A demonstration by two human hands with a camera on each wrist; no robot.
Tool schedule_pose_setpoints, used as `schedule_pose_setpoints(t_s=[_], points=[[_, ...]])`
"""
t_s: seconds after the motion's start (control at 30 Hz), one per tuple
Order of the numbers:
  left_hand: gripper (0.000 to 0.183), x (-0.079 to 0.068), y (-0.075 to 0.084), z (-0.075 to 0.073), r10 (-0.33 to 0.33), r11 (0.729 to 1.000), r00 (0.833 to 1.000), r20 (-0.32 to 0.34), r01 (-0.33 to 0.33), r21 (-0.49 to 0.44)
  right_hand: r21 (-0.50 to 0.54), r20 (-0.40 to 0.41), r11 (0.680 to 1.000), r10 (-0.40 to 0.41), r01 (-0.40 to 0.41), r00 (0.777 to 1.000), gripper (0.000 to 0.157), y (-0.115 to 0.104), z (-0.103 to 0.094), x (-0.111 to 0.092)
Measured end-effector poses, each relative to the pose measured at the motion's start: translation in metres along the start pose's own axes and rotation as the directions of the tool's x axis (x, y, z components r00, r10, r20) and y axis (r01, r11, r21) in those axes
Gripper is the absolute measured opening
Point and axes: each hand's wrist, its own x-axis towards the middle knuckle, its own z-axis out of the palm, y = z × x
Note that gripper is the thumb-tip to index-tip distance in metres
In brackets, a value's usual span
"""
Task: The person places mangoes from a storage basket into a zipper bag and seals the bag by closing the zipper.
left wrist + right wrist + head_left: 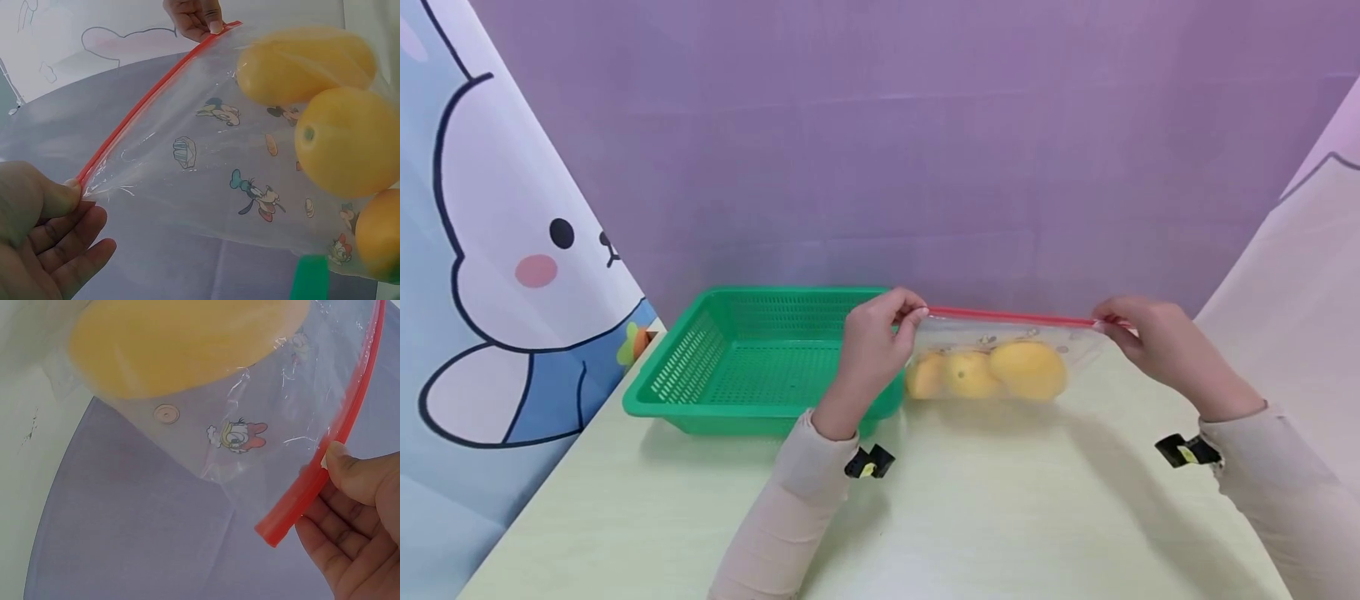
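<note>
A clear zip bag (947,337) printed with cartoon figures is stretched between my two hands by its red zip edge (1011,316). Its left top corner is pinched between thumb and forefinger of my left hand (880,342), the other fingers loosely bent. My right hand (1157,346) pinches the right end of the red strip. Inside the bag are three yellow fruits: a large smooth oblong one (1028,370), a round one (350,142) with a stem mark in the middle, and a more orange one (381,234) at the left. The red strip runs straight and taut in the head view.
A green plastic basket (700,408) with slotted walls stands left of the bag, partly behind my left forearm. Both stand over a pale table (970,517). A purple cloth (925,150) backs the table, with a cartoon-printed sheet (497,200) at the left.
</note>
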Motion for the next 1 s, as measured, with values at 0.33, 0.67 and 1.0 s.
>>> schedule_pose_setpoints(t_s=[0.33, 0.67, 1.0], points=[[0.007, -0.004, 0.0, 0.0, -0.003, 1.0, 1.0, 0.004, 0.003, -0.002, -0.016, 0.027, 1.0, 0.015, -0.015, 1.0, 0.025, 0.007, -0.001, -0.004], [0.007, -0.005, -0.001, -0.001, -0.015, 1.0, 1.0, 0.002, 0.015, -0.005, -0.04, 0.019, 0.999, 0.006, -0.005, 1.0, 0.027, 0.021, 0.0, -0.013], [0.007, -0.005, 0.0, 0.0, -0.025, 1.0, 0.999, 0.023, 0.025, 0.013, -0.061, 0.011, 0.998, 0.032, -0.031, 0.999, 0.027, 0.026, -0.003, -0.02]])
